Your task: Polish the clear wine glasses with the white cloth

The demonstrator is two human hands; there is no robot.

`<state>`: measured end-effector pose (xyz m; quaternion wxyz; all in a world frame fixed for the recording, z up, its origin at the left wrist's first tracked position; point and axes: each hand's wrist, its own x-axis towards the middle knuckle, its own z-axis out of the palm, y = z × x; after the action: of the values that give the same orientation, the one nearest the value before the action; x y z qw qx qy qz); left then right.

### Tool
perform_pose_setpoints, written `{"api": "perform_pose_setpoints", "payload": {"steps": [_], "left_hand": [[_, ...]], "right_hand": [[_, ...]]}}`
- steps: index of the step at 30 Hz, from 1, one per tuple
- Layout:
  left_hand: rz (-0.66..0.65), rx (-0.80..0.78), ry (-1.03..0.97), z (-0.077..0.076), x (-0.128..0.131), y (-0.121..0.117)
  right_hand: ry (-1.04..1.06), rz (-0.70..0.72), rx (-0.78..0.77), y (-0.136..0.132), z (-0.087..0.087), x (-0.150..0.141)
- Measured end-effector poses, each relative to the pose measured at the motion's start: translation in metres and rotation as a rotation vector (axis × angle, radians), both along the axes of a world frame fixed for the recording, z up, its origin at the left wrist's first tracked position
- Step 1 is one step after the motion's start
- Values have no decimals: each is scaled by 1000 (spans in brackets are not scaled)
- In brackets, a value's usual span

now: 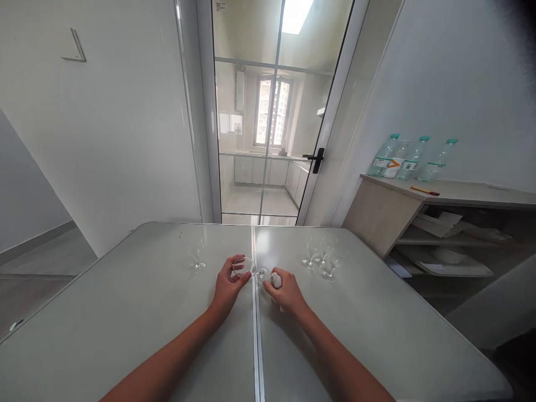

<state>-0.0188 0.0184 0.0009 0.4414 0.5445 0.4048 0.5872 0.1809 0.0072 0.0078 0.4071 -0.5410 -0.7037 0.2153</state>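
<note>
My left hand [226, 286] is closed around the bowl of a clear wine glass [242, 268]. The glass lies on its side in the air above the middle of the table, its foot pointing right. Close to that foot, my right hand [288, 291] grips a crumpled white cloth [275, 280], which could also be tissue. Whether the cloth touches the foot cannot be made out. A single wine glass [197, 266] stands upright to the left of my hands. Several more wine glasses [329, 272] stand in a group to the right.
The pale table [125, 324] has a metal seam [256, 335] down its middle. Beyond its right side, a wooden shelf unit [385, 204] carries plastic bottles [433, 164] and an orange-red stick-like item [425, 190]. A glass door [263, 190] with a black handle stands behind the table.
</note>
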Motion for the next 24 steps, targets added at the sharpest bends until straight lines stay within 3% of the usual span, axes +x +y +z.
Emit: {"api": "perform_pose_setpoints", "payload": {"steps": [7,13,19,24], "left_hand": [[-184,22,14,-4,2,-4],[-359,96,1,-1,5,-8],[-305,-15,-168,3,6,-9],[-378,-100,-147,-1,5,-10]], "right_hand": [[-224,26,20,-8,-2,-12],[-372,-86,34,-10,4,-3],[-47,-236,57,5,10,28],[95,-418,44,12,17,54]]}}
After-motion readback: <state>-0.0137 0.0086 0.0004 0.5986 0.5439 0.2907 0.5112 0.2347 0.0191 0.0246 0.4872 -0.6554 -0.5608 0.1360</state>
